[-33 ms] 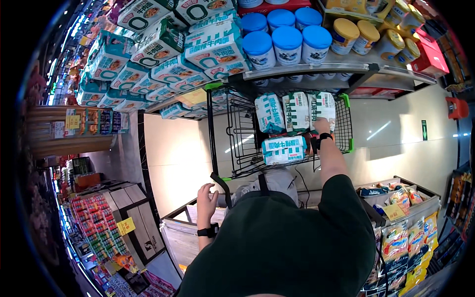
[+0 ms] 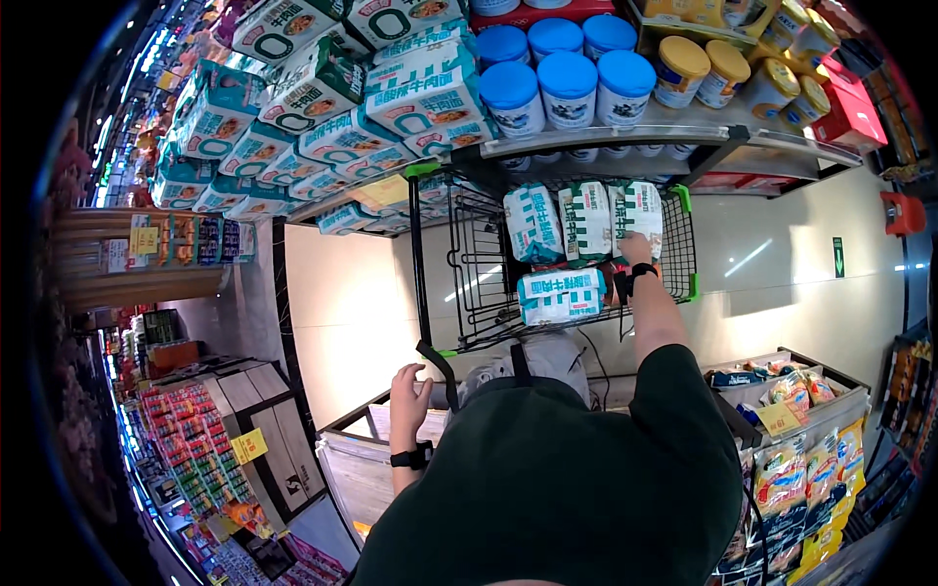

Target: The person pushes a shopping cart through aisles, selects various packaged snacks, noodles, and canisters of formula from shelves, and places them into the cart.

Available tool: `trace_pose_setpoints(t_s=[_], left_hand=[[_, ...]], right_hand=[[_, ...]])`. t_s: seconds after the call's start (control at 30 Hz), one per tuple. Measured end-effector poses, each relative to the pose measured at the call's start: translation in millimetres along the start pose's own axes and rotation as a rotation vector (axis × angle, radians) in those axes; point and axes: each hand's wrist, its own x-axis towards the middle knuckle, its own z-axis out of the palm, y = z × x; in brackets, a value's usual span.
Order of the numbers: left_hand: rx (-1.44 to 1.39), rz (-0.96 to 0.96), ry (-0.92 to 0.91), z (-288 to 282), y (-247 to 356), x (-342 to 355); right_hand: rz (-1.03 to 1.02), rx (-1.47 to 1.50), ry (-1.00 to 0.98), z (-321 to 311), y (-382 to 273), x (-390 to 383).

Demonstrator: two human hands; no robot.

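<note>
A shopping cart (image 2: 471, 256) with black wire and green corners stands in front of me. Three white multipacks of instant noodles lie side by side along its far part: a teal one (image 2: 533, 225), a green-marked one (image 2: 586, 223) and a right-hand one (image 2: 637, 207). Closer to me in the cart lies another teal-and-white noodle pack (image 2: 561, 296). My right hand (image 2: 633, 247) is closed at the near end of the right-hand pack; its fingertips are partly hidden. To the lower left, my left hand (image 2: 410, 391) is raised beside a dark strap, fingers apart, holding nothing.
Beyond the cart, a shelf (image 2: 586, 142) carries stacked noodle packs (image 2: 420, 93), blue-lidded tubs (image 2: 569, 88) and yellow-lidded cans (image 2: 681, 70). A bin of bagged snacks (image 2: 791, 391) stands at my right. A wooden display (image 2: 362, 469) is at my left.
</note>
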Motion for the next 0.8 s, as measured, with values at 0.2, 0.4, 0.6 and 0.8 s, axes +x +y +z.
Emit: trace_pose_setpoints(t_s=[0.2,0.4,0.6,0.8], left_hand=[[-0.016,-0.032,-0.139,21.7,-31.7,-23.9],[-0.085,-0.1,-0.268,25.7,-35.8,-3.5],[-0.127,0.143,-0.182,33.9,-50.9,33.7],[-0.115,0.387,-0.18,56.8,-56.7,50.6]], right_hand=[[-0.25,0.255,0.265,12.0,2.4,-62.7],[-0.184,0.046,0.02,55.9,58.5,-159.6],[-0.294,0.047,0.029,98.5,128.3,-222.9],[0.135,0.467,-0.226,61.4,108.2,-266.4]])
